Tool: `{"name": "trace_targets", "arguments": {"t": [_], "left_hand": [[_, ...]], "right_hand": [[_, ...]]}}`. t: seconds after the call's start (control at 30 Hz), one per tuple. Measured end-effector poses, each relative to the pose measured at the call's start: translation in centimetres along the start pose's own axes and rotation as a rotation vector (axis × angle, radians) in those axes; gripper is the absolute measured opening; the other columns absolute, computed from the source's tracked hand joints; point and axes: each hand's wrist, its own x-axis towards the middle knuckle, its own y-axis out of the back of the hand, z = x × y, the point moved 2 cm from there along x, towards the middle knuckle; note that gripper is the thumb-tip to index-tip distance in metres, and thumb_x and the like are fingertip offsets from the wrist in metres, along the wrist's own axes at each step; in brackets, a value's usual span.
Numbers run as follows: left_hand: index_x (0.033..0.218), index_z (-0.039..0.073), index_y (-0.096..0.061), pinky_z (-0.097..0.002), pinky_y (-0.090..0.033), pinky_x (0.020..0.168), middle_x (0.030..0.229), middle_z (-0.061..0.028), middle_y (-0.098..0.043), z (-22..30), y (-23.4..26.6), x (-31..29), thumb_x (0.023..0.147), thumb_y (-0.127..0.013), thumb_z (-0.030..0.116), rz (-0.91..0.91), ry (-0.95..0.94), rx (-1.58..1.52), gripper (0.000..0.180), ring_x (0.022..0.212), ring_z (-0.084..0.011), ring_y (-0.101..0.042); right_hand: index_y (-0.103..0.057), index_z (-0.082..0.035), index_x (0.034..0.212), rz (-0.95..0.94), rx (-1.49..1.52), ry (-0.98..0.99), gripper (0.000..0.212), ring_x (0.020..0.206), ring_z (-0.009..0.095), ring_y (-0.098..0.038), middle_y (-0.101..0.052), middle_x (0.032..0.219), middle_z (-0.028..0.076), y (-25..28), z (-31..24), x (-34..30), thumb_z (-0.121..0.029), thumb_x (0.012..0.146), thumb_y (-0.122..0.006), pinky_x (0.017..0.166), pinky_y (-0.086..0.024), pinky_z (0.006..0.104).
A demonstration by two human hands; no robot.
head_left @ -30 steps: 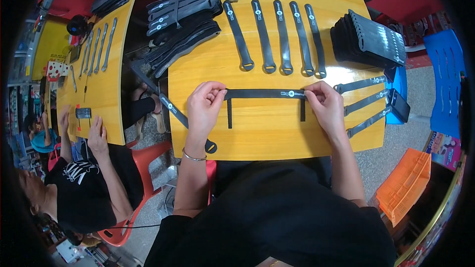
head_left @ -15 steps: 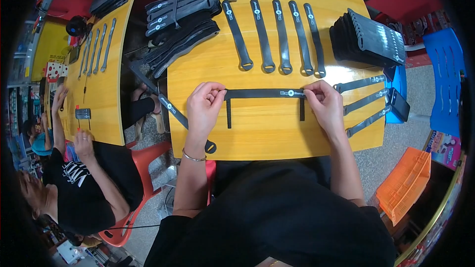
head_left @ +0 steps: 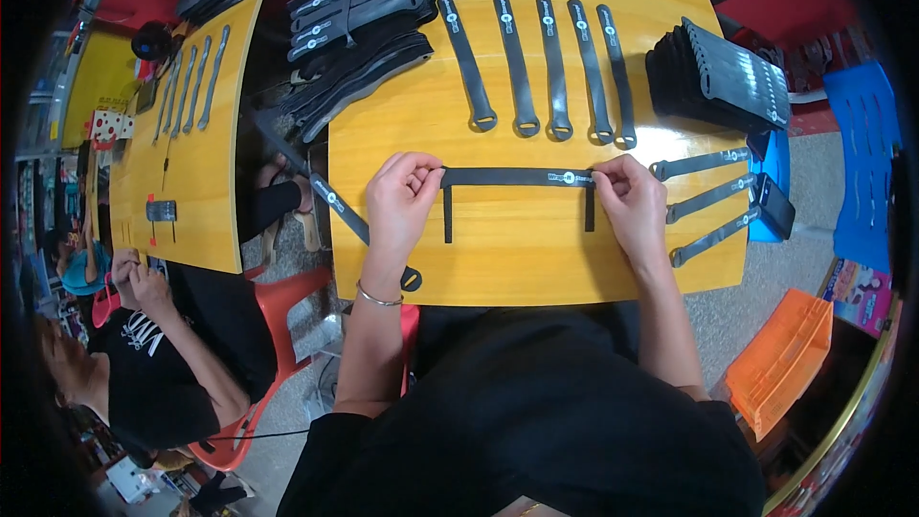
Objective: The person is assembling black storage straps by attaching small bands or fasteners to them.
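Note:
A flat black strap point(head_left: 512, 177) with white print is stretched level between my hands at the near middle of the table. My left hand point(head_left: 402, 196) pinches its left end between thumb and fingers. My right hand point(head_left: 632, 196) pinches the right end in the same way. Below the strap, two short narrow black strips point(head_left: 448, 215) run down the table top, one near each hand. Close to my left forearm, a long black strap point(head_left: 340, 209) with a slotted round end lies aslant, partly hidden behind my wrist. Right of my right hand lie several straps point(head_left: 713, 196).
Several straps point(head_left: 555, 67) lie side by side across the wooden table point(head_left: 536, 278). Strap bundles point(head_left: 359, 5) sit at back left, a stack point(head_left: 723, 77) at back right. A co-worker point(head_left: 163, 373) sits left at another table. An orange crate point(head_left: 777, 359) stands right.
My hands keep the strap stretched in about the same place; the view has shifted slightly. The co-worker's hands have come together and drawn back to the edge of the other table.

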Motion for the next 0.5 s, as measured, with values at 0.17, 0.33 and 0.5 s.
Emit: {"name": "trace_targets", "arguments": {"t": [0.17, 0.33, 0.5], "left_hand": [[0.080, -0.002, -0.061, -0.0216, -0.040, 0.050, 0.069, -0.0048, -0.054, 0.0, -0.1, -0.1, 0.074, -0.066, -0.006, 0.005, -0.027, 0.042, 0.009, 0.054, -0.0093, -0.047], [0.080, 0.000, -0.062, -0.0251, -0.042, 0.053, 0.073, -0.0072, -0.055, 0.7, 0.4, -0.3, 0.075, -0.067, -0.002, -0.028, -0.081, 0.209, 0.007, 0.056, -0.0147, -0.051], [0.091, 0.002, -0.065, -0.0323, -0.047, 0.071, 0.097, -0.0105, -0.059, 2.5, 1.4, -1.3, 0.079, -0.066, 0.007, 0.018, -0.264, 0.406, 0.013, 0.083, -0.0230, -0.057]], "right_hand": [[-0.061, 0.001, 0.081, 0.044, -0.084, 0.099, 0.007, 0.058, 0.016, -0.058, -0.060, 0.073, 0.010, 0.0, -0.2, -0.3, -0.001, 0.078, -0.066, 0.054, -0.047, 0.0264], [-0.060, -0.001, 0.085, 0.084, -0.066, 0.144, 0.010, 0.059, 0.015, -0.056, -0.059, 0.078, 0.009, -0.4, 0.2, -0.7, 0.001, 0.078, -0.066, 0.055, -0.046, 0.0256], [-0.063, -0.004, 0.101, 0.172, -0.042, 0.280, 0.023, 0.063, 0.012, -0.053, -0.056, 0.090, 0.010, -1.0, -0.2, -1.8, 0.003, 0.079, -0.064, 0.054, -0.045, 0.0237]]}}
